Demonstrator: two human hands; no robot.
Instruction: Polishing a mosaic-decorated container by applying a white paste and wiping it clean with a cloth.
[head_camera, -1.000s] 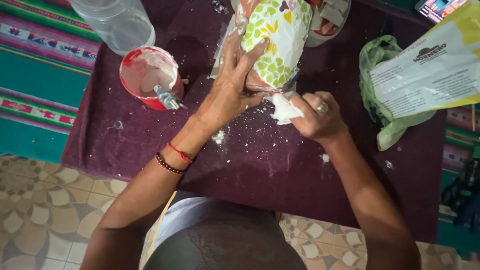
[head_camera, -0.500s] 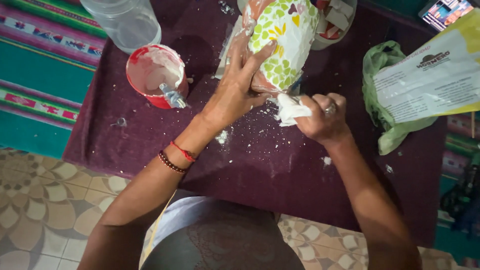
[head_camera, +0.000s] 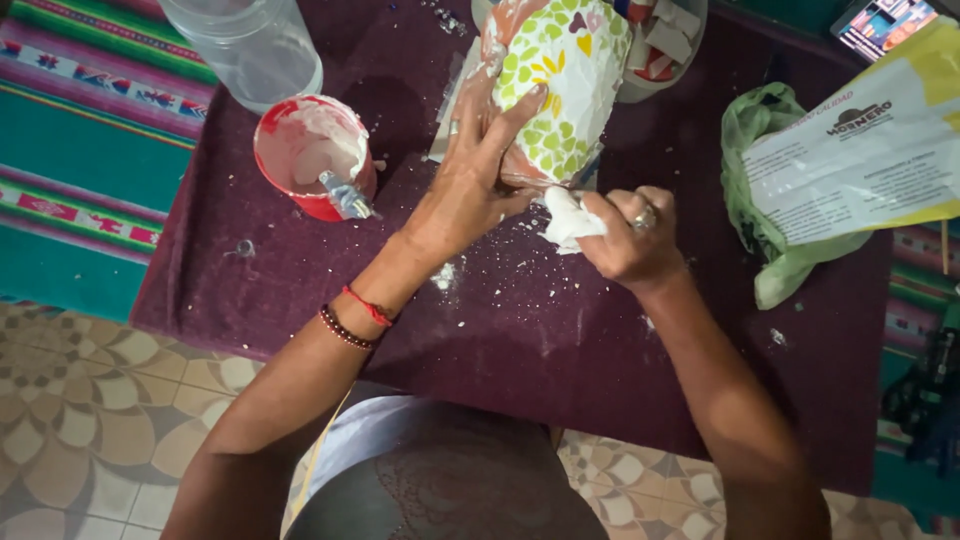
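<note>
Mosaic piece: rounded vessel (head_camera: 560, 85) faced with green, white and yellow tile chips, lying on the purple cloth (head_camera: 560, 340) at the far middle of the work area, straight ahead of both hands.
Long axis: runs roughly away from the person, tilted a little to the right at the far end.
Left hand (head_camera: 475, 175): fingers spread and laid flat against the vessel's left flank, bracing it; this hand is in contact.
Right hand (head_camera: 625, 240): closed around a white wad (head_camera: 566, 220), pinched in the fingers, the wad touching or just short of the vessel's near lower edge; cannot tell which.
Nearer hand: left, already on the piece.
Surroundings: red cup (head_camera: 310, 150) with white paste left of the vessel; clear jar (head_camera: 245, 45) beyond it; green bag (head_camera: 775, 200) to the right.
Change since half a second ago: framing differs slightly; right hand and wad sit marginally lower; left grip unchanged.
</note>
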